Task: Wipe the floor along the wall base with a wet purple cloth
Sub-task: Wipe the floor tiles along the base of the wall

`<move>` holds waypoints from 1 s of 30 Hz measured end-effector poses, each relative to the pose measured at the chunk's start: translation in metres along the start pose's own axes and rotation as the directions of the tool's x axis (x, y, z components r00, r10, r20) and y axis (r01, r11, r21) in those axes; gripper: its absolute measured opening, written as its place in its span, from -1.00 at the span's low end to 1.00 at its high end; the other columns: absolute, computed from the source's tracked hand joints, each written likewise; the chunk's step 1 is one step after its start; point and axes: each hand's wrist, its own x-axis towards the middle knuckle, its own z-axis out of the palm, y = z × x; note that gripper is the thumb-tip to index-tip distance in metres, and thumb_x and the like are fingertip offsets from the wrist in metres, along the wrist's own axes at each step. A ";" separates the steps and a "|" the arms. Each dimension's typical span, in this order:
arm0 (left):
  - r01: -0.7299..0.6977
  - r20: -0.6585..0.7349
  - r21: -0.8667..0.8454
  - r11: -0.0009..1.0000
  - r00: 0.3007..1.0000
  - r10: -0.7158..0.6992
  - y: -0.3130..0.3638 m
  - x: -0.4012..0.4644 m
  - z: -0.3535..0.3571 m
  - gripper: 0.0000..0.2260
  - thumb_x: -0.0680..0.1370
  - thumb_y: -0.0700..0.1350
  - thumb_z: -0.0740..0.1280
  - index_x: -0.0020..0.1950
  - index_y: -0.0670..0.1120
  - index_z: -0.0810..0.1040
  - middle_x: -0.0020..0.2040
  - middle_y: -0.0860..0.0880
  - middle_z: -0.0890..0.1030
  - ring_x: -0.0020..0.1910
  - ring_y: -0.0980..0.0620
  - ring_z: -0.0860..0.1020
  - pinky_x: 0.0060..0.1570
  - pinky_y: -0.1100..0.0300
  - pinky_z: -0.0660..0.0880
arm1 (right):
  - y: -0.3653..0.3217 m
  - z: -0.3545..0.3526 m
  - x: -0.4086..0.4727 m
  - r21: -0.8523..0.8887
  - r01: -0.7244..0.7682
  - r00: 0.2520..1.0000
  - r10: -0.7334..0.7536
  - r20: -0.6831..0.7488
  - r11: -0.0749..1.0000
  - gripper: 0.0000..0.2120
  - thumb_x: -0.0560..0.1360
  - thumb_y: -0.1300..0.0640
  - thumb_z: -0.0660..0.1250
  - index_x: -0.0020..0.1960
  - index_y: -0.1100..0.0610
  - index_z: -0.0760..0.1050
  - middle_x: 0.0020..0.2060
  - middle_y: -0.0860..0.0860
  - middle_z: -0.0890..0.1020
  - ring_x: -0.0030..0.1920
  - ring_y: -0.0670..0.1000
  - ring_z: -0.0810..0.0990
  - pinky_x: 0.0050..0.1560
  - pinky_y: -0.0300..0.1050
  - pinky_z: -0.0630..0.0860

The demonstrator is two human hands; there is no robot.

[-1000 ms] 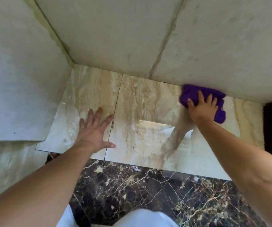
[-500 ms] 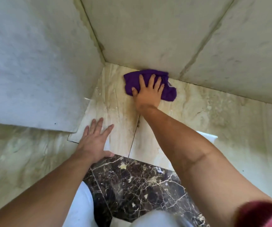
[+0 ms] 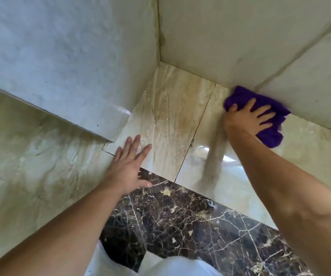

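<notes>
Left hand (image 3: 128, 166) lies flat on the beige floor (image 3: 170, 120), fingers spread wide, holding nothing. At 2 o'clock, right hand (image 3: 248, 119) presses the cloth (image 3: 270, 136) down against the wall (image 3: 240, 36) base, fingers splayed.

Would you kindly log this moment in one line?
right hand flat on purple cloth at wall base | left hand braced on floor
</notes>
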 end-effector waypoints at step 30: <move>0.296 0.088 0.148 0.944 0.946 -0.311 -0.050 -0.110 -0.011 -0.24 0.56 0.15 0.31 0.64 0.09 -0.02 0.66 -0.16 -0.13 0.63 -0.21 -0.11 0.58 -0.23 -0.06 | -0.115 0.008 -0.141 -0.020 0.964 0.253 -0.888 0.384 0.265 -0.37 0.58 -0.16 0.24 0.59 -0.18 0.10 0.63 0.02 0.03 0.62 0.11 -0.08 0.58 0.20 -0.09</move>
